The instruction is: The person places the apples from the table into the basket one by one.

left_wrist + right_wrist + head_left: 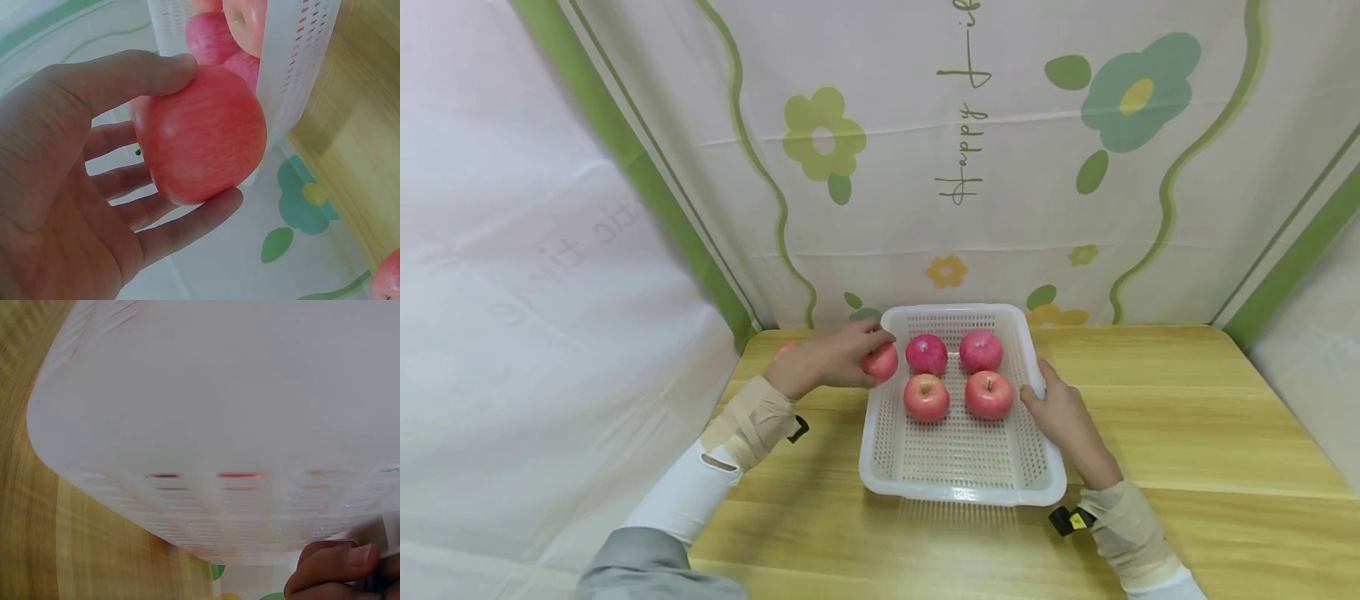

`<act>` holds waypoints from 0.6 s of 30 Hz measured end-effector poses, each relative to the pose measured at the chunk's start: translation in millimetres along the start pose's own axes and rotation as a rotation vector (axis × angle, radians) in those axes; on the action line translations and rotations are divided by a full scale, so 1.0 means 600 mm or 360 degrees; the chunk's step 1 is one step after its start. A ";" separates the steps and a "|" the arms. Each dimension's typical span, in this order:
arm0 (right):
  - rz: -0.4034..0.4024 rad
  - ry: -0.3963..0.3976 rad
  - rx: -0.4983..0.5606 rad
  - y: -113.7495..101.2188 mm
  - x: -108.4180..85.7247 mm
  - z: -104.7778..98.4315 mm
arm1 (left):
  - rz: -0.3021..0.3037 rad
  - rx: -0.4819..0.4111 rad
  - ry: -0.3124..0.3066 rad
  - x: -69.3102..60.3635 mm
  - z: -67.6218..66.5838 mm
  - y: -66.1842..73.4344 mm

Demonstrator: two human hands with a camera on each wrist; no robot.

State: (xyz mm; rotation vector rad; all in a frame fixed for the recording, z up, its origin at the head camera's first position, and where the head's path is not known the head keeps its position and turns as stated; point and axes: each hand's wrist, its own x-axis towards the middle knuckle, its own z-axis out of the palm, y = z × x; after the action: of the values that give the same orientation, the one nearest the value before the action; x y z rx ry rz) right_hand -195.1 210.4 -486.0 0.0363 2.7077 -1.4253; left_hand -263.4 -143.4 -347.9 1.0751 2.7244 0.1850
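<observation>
My left hand (838,357) grips a red apple (882,363) just at the left rim of a white plastic basket (955,493). In the left wrist view the thumb lies over this apple (200,137) and the fingers curl beneath it. Inside the basket sit several apples, two deep pink ones (927,354) at the back and two lighter red ones (988,395) in front of them. My right hand (1066,417) holds the basket's right rim, with its thumb on the inner side. The right wrist view shows the fingers (334,569) against the basket's slotted outer wall.
Another apple (785,350) is on the wooden table (1180,433), mostly hidden behind my left wrist. A white curtain (895,167) with printed flowers hangs along the table's back edge, and white fabric walls stand at both sides.
</observation>
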 end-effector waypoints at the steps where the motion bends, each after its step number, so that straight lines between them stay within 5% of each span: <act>1: 0.0003 -0.0002 0.0000 0.000 0.000 0.000 | 0.0006 0.0005 -0.0010 0.001 0.000 0.002; 9: 0.0014 -0.0006 -0.0009 -0.001 0.000 0.000 | 0.0007 -0.0003 -0.0095 0.006 0.006 0.016; 18: 0.0005 -0.0006 0.0000 -0.001 0.000 0.000 | 0.0133 0.0154 -0.0184 0.018 0.009 0.034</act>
State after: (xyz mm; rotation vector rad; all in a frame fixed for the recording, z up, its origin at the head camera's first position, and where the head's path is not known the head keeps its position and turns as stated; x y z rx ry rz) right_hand -195.0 210.1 -485.2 0.0376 2.7036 -1.4232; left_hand -256.2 -120.8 -350.9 1.1878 2.6111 0.0035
